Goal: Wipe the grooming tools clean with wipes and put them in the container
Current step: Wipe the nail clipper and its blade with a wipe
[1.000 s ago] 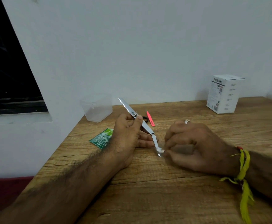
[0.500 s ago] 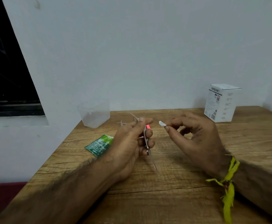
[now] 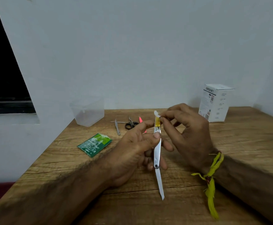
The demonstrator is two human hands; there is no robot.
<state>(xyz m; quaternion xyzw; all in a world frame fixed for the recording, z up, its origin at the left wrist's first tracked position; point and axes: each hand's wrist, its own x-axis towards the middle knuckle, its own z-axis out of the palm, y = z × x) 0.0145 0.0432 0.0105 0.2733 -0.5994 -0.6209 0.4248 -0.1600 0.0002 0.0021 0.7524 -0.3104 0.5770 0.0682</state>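
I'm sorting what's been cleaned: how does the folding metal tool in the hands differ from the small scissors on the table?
The folding metal tool is gripped in the left hand and unfolded long; the scissors lie untouched on the table. The tool is all silver; the scissors have black handles. Both have metal blades.

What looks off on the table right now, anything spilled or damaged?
Nothing spilled or broken. The green wipe sachet lies torn open near the left edge. Small scissors and a metal tool lie loose beside the clear container, not in it.
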